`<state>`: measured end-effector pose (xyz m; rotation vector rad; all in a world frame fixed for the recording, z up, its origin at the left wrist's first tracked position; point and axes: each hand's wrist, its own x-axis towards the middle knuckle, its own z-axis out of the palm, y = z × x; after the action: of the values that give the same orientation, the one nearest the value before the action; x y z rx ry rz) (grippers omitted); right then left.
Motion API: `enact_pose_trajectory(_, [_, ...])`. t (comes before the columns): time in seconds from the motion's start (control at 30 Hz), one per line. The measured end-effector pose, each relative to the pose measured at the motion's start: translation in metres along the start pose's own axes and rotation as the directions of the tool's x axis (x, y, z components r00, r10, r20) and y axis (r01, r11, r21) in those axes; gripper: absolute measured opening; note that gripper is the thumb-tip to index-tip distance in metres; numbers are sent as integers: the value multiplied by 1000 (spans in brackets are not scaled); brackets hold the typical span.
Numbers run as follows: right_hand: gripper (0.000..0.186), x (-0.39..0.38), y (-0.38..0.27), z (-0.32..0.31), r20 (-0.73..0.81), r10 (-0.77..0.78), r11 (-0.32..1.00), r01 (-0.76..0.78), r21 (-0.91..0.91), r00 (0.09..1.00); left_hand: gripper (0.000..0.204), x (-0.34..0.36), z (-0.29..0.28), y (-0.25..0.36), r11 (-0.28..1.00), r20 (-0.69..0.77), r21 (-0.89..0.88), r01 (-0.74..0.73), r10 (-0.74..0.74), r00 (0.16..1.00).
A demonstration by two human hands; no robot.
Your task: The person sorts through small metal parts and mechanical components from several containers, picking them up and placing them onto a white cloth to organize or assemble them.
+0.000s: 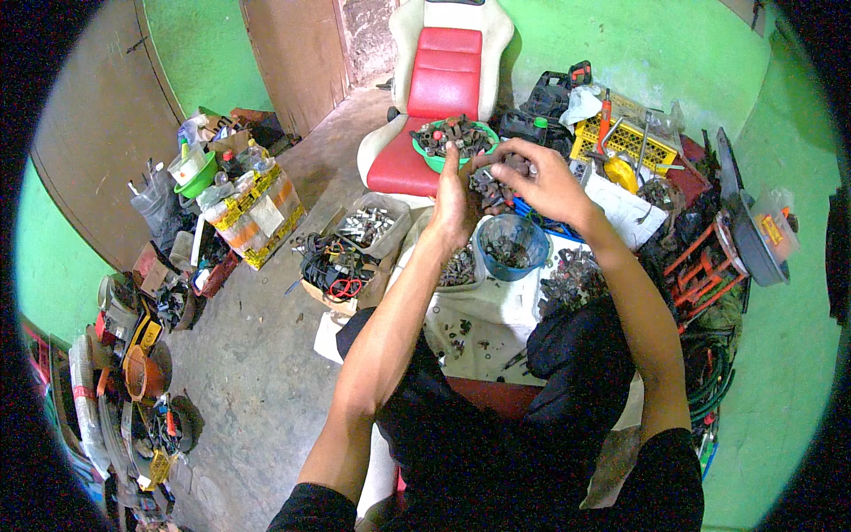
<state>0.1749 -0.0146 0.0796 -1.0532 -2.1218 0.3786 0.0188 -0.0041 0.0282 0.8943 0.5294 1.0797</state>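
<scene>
My left hand (453,202) is raised in front of the seat with its thumb stretched upward; nothing shows in it, though its far side is hidden. Facing it, my right hand (548,180) has its fingers curved and spread from the thumb, with its fingertips close to the left hand. Dark metal parts (490,192) show in the gap between them; I cannot tell whether either hand touches them. Beyond my hands, a green basin (432,162) heaped with rusty parts rests on the red and white car seat (446,64). Below them stands a blue translucent bucket (511,257) of small dark parts.
A pale tub (370,223) of shiny fittings and a box of cables (338,274) stand left of the work surface. Small parts (572,279) lie heaped near my right knee. A yellow crate (627,145) with tools is at the right; a taped carton (257,220) sits at the left.
</scene>
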Motion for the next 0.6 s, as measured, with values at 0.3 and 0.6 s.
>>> enact_pose_trajectory(0.3, [28,-5,9,0,49,-188,982,189,-6,981,82,0,-3,0,992,6,118,41,-42,999])
enact_pose_trajectory(0.6, [20,-3,13,4,24,-231,972,232,-31,973,83,1,-4,0,992,29,117,44,-48,998])
